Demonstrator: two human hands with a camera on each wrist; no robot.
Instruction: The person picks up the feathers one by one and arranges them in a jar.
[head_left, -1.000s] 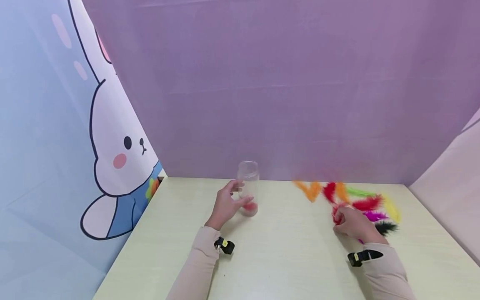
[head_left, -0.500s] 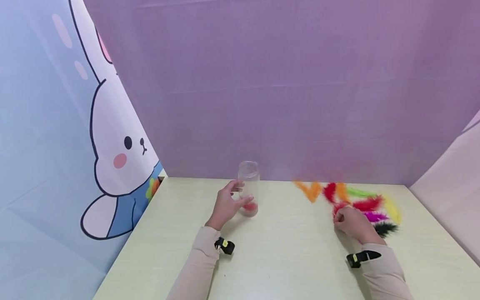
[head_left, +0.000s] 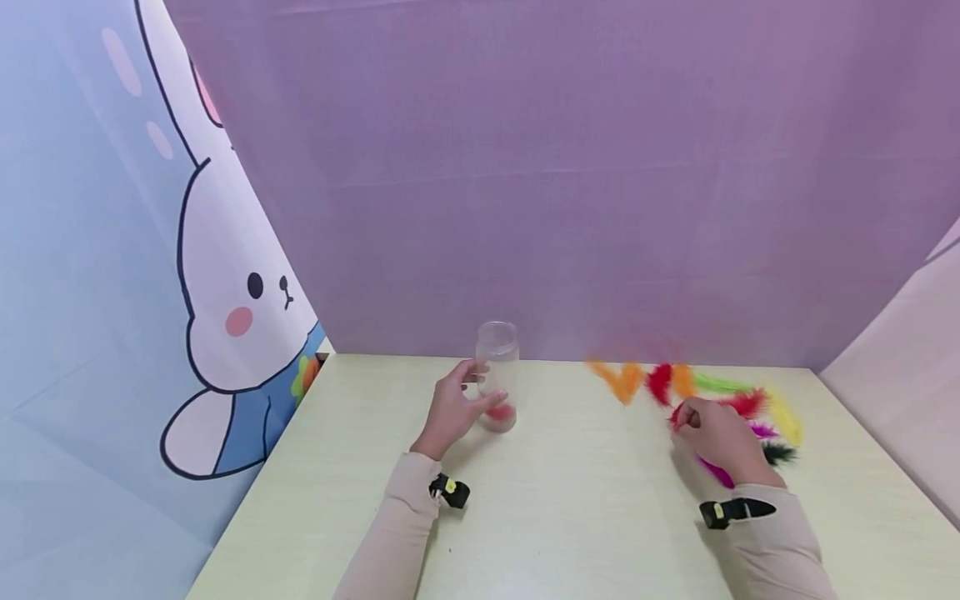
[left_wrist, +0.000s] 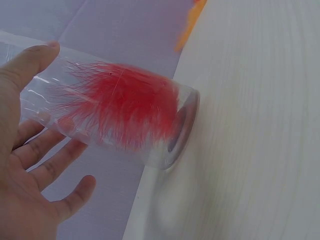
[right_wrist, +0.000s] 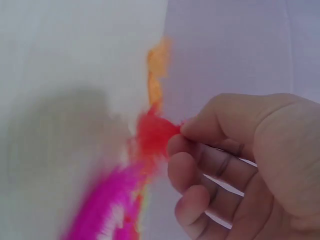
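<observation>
In the head view a clear jar [head_left: 497, 379] stands on the table, and my left hand [head_left: 453, 408] grips its near left side. The left wrist view shows a fluffy red feather [left_wrist: 135, 102] at the bottom of the jar, with the left thumb and fingers [left_wrist: 42, 155] around the upper wall. My right hand [head_left: 716, 433] is over a group of coloured feathers at the right. Its thumb and index fingertip pinch the edge of a red feather [right_wrist: 154, 134]. A magenta feather [right_wrist: 102, 202] lies close below that hand.
Orange feathers [head_left: 626, 383], another red feather [head_left: 659, 385], a green one [head_left: 722, 384], a yellow one [head_left: 786, 417] and a dark green one [head_left: 777, 453] lie toward the back right. A purple cloth [head_left: 570, 183] rises behind the table [head_left: 555, 500].
My right hand has lifted slightly and turned with the pinched red feather, showing more of the magenta feather beneath it. The left hand and jar have stayed in place.
</observation>
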